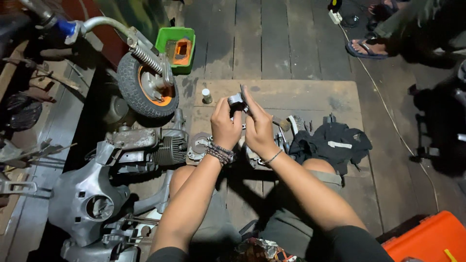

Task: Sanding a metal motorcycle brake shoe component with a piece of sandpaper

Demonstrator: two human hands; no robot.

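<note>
1. the left hand (224, 127) is closed around a small grey metal part (236, 100), thumb and fingers pinching its near side, raised above the wooden board (310, 97) on the floor.
2. the right hand (257, 127) grips the same part from the other side, fingers stretched up along a thin dark edge of it; what that edge is cannot be told.
3. so the part sits between both hands, in the air, over the person's knees and just above the engine pieces (199, 145) lying on the board.
4. to do this well, i judge the left hand should hold the part steady while the right does the fine turning or pressing, with elbows braced on the thighs.
5. keeping the part low over the board seems wise: a dropped piece would land there and not roll into the gaps between the floor planks.
6. nearby lie a small pale bottle (207, 95), a black cloth (335, 143), a finned engine cylinder (170, 149) and a small wheel (145, 87) with an orange hub; a green tray (187, 36) stands beyond.
7. the light is dim, so tilting the part toward the brighter side should help.
</note>
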